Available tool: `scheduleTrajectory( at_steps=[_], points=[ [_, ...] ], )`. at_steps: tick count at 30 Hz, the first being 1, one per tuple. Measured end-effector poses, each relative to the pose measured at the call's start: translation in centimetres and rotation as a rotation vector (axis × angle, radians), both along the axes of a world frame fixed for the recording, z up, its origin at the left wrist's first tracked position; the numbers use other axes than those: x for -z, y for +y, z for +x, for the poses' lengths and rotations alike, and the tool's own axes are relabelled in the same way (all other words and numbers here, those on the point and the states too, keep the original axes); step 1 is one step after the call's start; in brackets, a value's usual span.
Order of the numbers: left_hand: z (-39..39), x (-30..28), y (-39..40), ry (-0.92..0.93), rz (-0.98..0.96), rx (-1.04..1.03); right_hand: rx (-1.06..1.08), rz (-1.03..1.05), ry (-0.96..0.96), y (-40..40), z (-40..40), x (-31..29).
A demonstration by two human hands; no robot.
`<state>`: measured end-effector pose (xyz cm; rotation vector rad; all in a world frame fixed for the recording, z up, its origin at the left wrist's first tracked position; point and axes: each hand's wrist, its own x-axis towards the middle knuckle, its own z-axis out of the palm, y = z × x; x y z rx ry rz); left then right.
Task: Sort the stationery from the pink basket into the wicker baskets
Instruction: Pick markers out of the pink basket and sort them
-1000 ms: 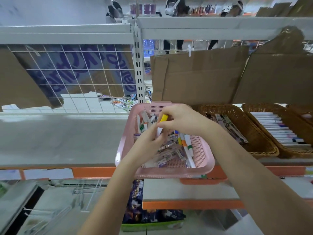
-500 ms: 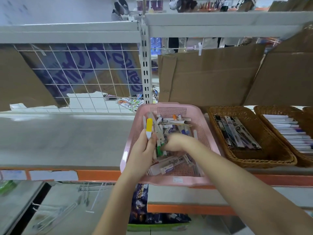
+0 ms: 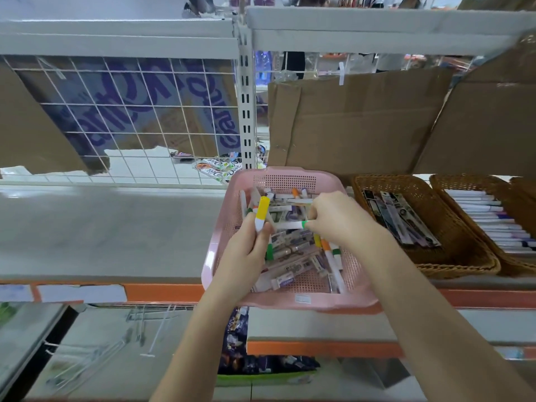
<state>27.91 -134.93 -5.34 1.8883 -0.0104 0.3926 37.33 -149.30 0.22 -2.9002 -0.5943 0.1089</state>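
A pink basket (image 3: 290,300) sits on a grey shelf (image 3: 101,227), its front edge hanging a little over the orange shelf lip, and it holds a loose jumble of markers and packaged pens. The left hand (image 3: 246,256) is over the basket's 9 o'clock side, its grip closed around a small bundle of markers held upright; the tallest is a yellow-capped marker (image 3: 262,211), with a green-capped one poking out below the fingers. The right hand (image 3: 336,221) reaches into the basket's middle, its grip pinched on a white marker with a green end (image 3: 290,225) that lies level, pointing toward 9 o'clock at the left hand (the two hands are close but not touching). At 3 o'clock from the pink basket, just beside it on the same shelf, stands a wicker basket (image 3: 452,256) holding flat packaged pens laid side by side. Further toward 3 o'clock, touching that one, a second wicker basket (image 3: 452,184) holds a neat row of white markers. Brown cardboard sheets (image 3: 362,126) lean behind the baskets at 12 o'clock.
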Motion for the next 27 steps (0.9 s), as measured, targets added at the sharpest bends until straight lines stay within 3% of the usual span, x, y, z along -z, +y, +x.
scheduleTrajectory(
  at_steps=[4,10,17,19,22,27],
  points=[
    [-0.3,-0.2,0.0,-0.024,-0.018,0.061,-0.147,0.092,-0.003,-0.2,-2.5,-3.0],
    [-0.4,-0.6,-0.3,-0.095,-0.075,0.12,-0.263,0.441,0.2,1.6,-5.1,-4.4],
    [-0.3,-0.3,0.1,-0.065,-0.049,-0.072,-0.228,0.563,0.274,1.0,-4.3,-4.3],
    [-0.3,-0.2,0.3,-0.034,-0.122,-0.125,-0.183,0.512,0.254,0.3,-2.9,-3.9],
    [-0.5,-0.5,0.5,-0.008,-0.229,-0.142,-0.108,0.253,0.286,1.4,-0.9,-0.8],
    [-0.5,-0.4,0.4,-0.024,-0.238,-0.131,-0.115,-0.027,0.391,5.2,0.6,4.9]
  ],
)
